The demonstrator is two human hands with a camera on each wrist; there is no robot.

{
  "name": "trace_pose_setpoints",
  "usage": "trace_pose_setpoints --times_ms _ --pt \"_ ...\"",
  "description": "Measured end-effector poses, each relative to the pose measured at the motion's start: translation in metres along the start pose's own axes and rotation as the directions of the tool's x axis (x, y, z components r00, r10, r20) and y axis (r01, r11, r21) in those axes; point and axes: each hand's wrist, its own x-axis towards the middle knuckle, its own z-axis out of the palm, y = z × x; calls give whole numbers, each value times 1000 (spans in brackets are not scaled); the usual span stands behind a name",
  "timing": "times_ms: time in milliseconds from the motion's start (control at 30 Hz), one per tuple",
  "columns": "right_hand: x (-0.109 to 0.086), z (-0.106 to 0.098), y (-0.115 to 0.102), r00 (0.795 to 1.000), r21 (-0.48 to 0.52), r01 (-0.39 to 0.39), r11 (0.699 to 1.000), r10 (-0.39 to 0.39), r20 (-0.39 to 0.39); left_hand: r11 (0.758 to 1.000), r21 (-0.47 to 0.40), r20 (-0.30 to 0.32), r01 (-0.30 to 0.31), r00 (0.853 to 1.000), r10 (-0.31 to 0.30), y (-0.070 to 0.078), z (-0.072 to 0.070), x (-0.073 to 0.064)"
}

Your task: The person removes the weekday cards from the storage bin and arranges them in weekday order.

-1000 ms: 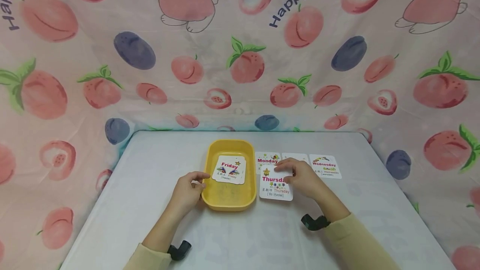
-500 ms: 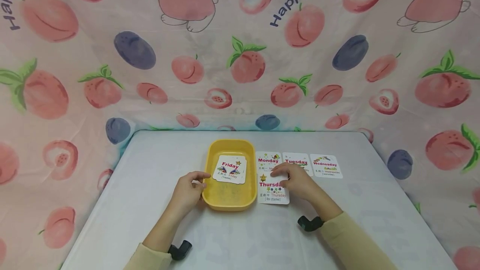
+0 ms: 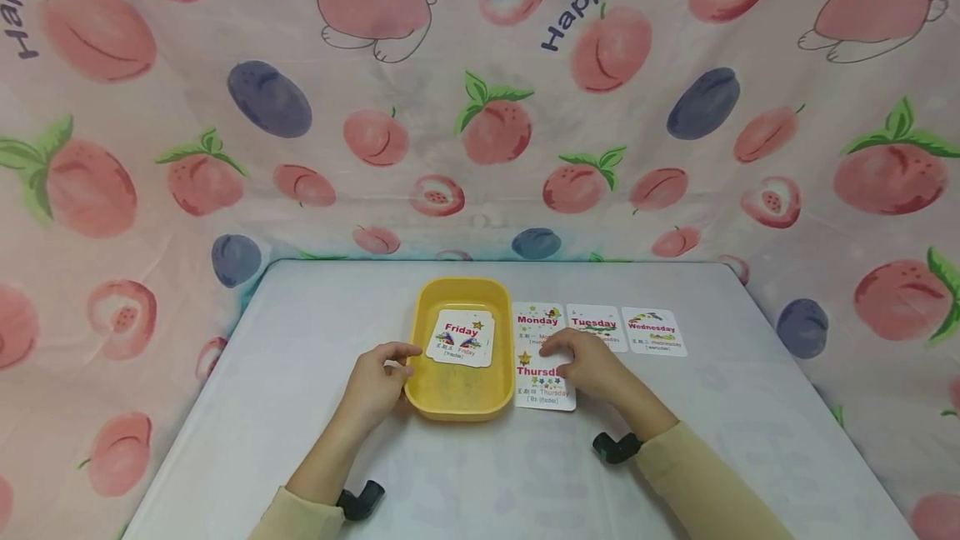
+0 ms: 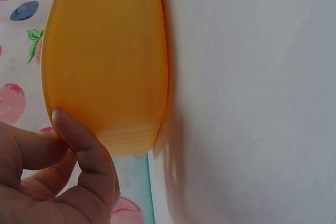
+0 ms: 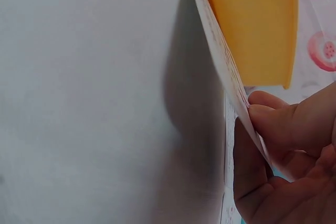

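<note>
My left hand [image 3: 377,386] pinches the left rim of a yellow plastic tray [image 3: 459,398]; the left wrist view shows thumb and finger on the rim of the tray wall [image 4: 110,51]. A small stack of white cards lies inside, the Friday card [image 3: 461,338] on top. Between thumb and fingers my right hand [image 3: 600,365] holds the Thursday card [image 3: 542,394] beside the tray's right wall. In the right wrist view this card [image 5: 223,61] slants, its gripped end raised off the table. The hand covers part of its print.
Behind the right hand, the Monday card [image 3: 537,319], Tuesday card [image 3: 592,322] and Wednesday card [image 3: 652,332] lie in a row. The Thursday card overlaps the Monday card's lower part in the head view. A white cloth covers the table [image 3: 300,315]; a peach-print curtain [image 3: 480,107] hangs behind.
My right hand has brought the Thursday card slightly left and towards me, close to the tray. More of the Tuesday card shows now. My left hand stays on the tray rim.
</note>
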Motion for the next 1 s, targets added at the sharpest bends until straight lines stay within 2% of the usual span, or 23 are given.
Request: trace_pose_setpoints --times_ms 400,1000 --pt "0 3 -3 997 -35 -73 997 73 -4 1000 -6 -1 20 1000 -20 -1 1 1" --pt "-1 8 -6 999 -157 -51 986 48 -24 1000 3 -4 13 1000 -13 0 1 -1"
